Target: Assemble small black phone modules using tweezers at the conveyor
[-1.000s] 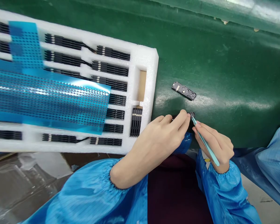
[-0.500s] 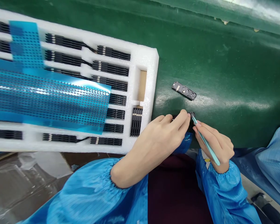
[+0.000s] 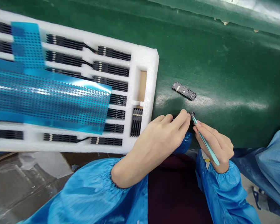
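My right hand is closed round a pair of turquoise tweezers, whose tips point up and left. Those tips meet the end of a small black electronic module, mostly covered by my left hand. My left fingers are bent and closed over that module, pressing it near the table surface. A second black module, with a pale strip and tiny components, lies flat just beyond my hands. Below my left fingers a piece of blue dotted film shows in part.
A white foam tray with rows of black modules fills the left side. Blue dotted film sheets lie across it. The green table extends right. At the right edge is another person's blue sleeve.
Both hands and the tweezers hold practically the same position. At the lower right, another person's foot has shifted slightly.
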Demonstrator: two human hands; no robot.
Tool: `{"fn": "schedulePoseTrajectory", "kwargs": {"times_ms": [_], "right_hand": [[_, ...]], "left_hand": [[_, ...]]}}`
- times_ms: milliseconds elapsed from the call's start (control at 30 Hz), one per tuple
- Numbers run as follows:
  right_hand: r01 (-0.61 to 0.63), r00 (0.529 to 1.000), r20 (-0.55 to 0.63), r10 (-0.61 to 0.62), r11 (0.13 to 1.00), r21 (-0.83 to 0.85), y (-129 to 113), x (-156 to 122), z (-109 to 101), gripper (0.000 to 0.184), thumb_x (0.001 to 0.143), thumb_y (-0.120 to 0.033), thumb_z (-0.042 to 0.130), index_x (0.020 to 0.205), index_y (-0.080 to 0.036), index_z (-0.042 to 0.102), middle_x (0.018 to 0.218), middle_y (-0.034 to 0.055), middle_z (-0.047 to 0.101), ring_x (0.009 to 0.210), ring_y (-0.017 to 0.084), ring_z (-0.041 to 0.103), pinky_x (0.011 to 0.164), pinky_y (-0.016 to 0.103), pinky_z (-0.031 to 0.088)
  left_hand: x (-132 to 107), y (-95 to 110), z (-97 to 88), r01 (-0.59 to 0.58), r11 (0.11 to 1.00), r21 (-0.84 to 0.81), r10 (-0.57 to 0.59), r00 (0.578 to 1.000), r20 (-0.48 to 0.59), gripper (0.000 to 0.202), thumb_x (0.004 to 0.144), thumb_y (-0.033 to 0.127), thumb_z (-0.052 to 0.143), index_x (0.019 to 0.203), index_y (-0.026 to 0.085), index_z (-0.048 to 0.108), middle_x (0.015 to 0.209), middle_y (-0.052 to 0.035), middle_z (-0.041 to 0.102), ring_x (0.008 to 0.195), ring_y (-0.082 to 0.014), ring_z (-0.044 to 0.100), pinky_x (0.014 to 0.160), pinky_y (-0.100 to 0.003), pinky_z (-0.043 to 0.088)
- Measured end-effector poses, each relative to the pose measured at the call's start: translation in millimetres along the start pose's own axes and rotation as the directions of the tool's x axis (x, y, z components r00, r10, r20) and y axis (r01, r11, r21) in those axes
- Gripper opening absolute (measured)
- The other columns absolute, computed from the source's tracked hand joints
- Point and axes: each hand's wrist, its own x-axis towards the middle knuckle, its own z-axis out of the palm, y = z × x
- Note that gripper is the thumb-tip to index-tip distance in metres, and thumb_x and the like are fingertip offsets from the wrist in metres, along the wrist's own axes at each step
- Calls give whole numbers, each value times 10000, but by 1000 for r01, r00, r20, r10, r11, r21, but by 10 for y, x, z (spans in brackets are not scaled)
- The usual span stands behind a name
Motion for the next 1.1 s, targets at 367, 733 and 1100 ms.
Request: {"fn": "schedulePoseTrajectory", "kwargs": {"times_ms": [367,733,1100], "right_hand": [[42,999,6,-42,999,10,15,-3,-5,575,919,14,854,1461,-132,730,1216,131,878,1055,260,886,936,305,754],[145,987,82,-141,988,-47,48,-47,-57,549,988,30,739,1529,-29,662,1295,208,843,1186,291,853,1010,334,739],[552,821,259,-508,822,-137,242,290,-242,233,1078,-25,575,1155,-42,794,1083,152,887,1064,247,878,968,303,739]], "left_hand": [[1,5,-7,-2,1000,-6,2,1000,7,324,1066,56,587,1357,65,730,1244,-104,775,746,-186,705,668,-349,601],[-10,-1,12,-4,1000,-15,4,1000,-25,351,1072,58,581,1389,35,730,1262,-114,780,744,-185,704,680,-352,593],[8,13,2,-1,1000,11,2,1000,-17,317,1062,76,624,1342,58,772,1185,-81,783,713,-189,697,642,-347,587]]}}
